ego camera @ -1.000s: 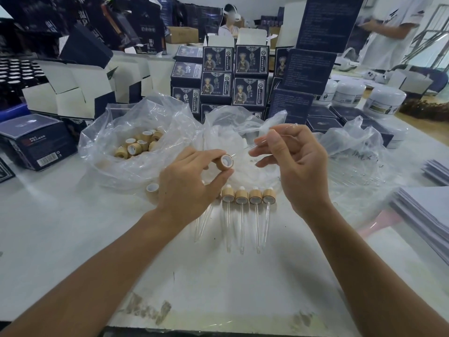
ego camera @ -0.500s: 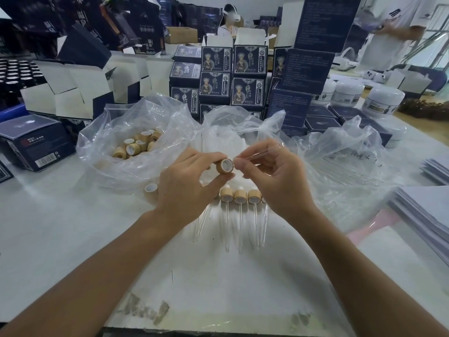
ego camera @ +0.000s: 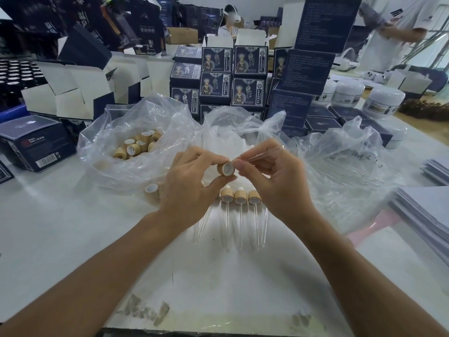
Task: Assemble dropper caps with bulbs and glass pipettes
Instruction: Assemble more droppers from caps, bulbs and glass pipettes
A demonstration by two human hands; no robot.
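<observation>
Fitting next one: our left hand (ego camera: 189,190) pinches a bamboo cap (ego camera: 225,168), our right hand (ego camera: 272,181) pinches a glass pipette (ego camera: 264,153) at its mouth, not seated. Finished droppers (ego camera: 240,198) lie below on the table (ego camera: 73,239); bag of loose caps (ego camera: 136,147) remains.

A pale worktop (ego camera: 73,239) carries three clear bags: one of caps (ego camera: 136,147) at left, a middle bag (ego camera: 233,132), and one of pipettes (ego camera: 345,171) at right. Finished droppers (ego camera: 240,198) lie in a row near the middle. Dark boxes (ego camera: 233,79) stand stacked behind, white jars (ego camera: 384,100) far right, paper sheets (ego camera: 422,210) at the right edge.
</observation>
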